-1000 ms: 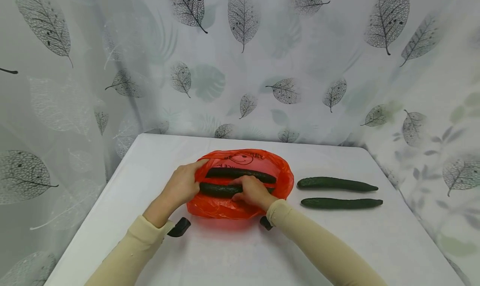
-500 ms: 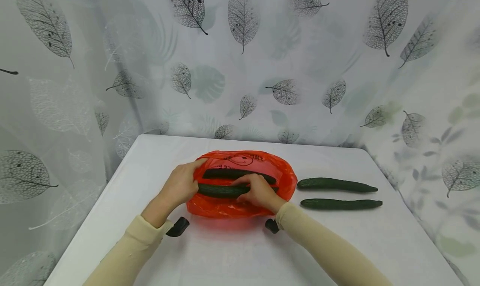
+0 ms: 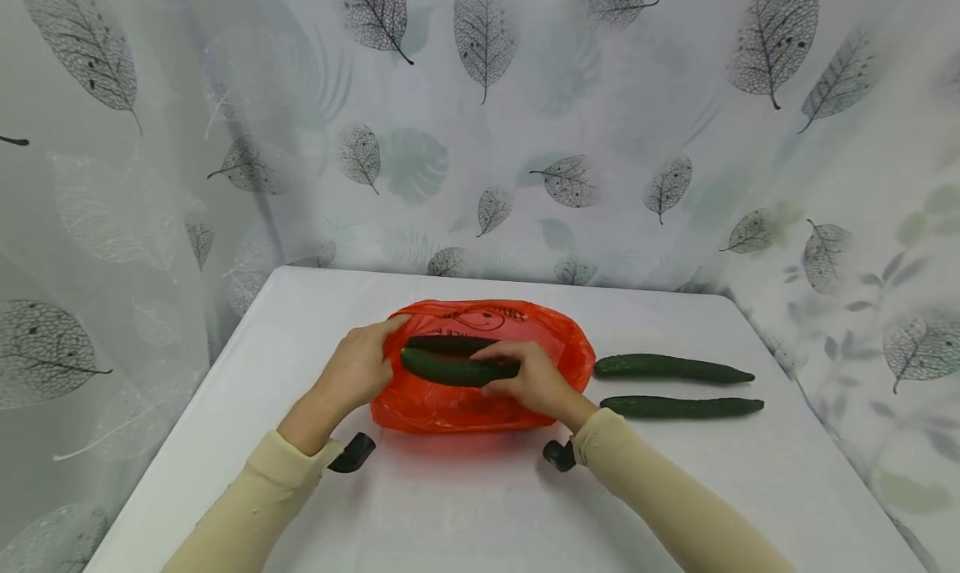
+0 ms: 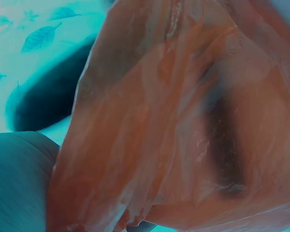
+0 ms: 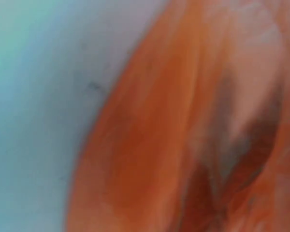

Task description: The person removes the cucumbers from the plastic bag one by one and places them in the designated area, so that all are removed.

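Observation:
A red plastic bag [image 3: 465, 414] lies with its mouth spread, a printed face on its inner back side. The left hand [image 3: 356, 369] holds the bag's left rim, its thumb over the edge. Over the bag's opening, the right hand [image 3: 532, 379] grips the right part of a dark green cucumber [image 3: 450, 368], whose left end is free. Behind it, a second cucumber [image 3: 442, 344] rests inside the bag, partly covered by the right hand. In the left wrist view the bag [image 4: 135, 125] fills most of the picture; the right wrist view shows blurred bag film [image 5: 140, 135].
Two more cucumbers lie side by side right of the bag, the rear one [image 3: 667, 369] and the front one [image 3: 682, 407]. The white table [image 3: 450, 523] has a leaf-patterned curtain [image 3: 480, 139] behind it. A dark wrist camera [image 3: 351, 454] sits under the left wrist.
The right hand has shifted right with the front cucumber, whose left end has come up and away from the bag's left side. The left hand has stayed nearly in place.

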`<action>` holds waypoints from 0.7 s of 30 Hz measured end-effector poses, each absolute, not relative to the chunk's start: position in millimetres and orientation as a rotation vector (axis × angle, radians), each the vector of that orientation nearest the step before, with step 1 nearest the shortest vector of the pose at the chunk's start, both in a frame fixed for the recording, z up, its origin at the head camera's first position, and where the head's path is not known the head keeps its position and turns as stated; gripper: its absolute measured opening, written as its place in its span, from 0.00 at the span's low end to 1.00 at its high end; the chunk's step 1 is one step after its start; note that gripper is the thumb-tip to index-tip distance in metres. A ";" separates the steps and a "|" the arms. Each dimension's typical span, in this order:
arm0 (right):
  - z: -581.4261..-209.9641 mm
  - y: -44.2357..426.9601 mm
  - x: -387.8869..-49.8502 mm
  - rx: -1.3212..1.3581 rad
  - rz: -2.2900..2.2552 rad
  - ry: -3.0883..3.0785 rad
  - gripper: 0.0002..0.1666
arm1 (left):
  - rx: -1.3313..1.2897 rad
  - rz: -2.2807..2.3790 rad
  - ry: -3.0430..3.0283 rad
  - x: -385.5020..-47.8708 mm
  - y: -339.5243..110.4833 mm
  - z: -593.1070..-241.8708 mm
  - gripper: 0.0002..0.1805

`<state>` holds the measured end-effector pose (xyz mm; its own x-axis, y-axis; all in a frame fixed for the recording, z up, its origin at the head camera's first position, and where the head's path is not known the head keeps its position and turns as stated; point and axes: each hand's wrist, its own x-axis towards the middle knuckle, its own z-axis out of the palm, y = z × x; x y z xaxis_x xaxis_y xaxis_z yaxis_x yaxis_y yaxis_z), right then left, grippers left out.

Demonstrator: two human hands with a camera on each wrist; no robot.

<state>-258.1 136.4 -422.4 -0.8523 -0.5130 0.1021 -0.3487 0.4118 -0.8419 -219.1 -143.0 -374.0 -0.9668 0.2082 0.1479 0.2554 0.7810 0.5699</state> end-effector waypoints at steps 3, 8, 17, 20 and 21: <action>-413.8 136.8 -256.2 -0.797 -1.505 2.439 0.25 | -0.362 -0.940 -2.905 -218.9 -142.4 -374.2 0.36; -396.5 137.3 -249.7 -0.751 -1.699 2.277 0.26 | -0.369 -0.936 -2.896 -219.5 -142.7 -375.3 0.36; -370.0 139.6 -236.3 -0.697 -1.978 1.953 0.28 | -0.384 -0.905 -2.907 -220.2 -141.7 -377.9 0.36; -362.4 142.3 -232.7 -0.673 -2.022 1.898 0.27 | -0.384 -0.908 -2.909 -220.2 -141.3 -378.1 0.37; -360.1 143.4 -231.7 -0.664 -2.035 1.880 0.27 | -0.384 -0.905 -2.906 -220.1 -141.3 -378.1 0.37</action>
<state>-231.7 143.4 -360.1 -0.8512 -0.5070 0.1358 -0.0953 -0.1052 -0.9899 -220.1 -141.3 -378.1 -0.9659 0.2154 0.1434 0.2588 0.7948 0.5489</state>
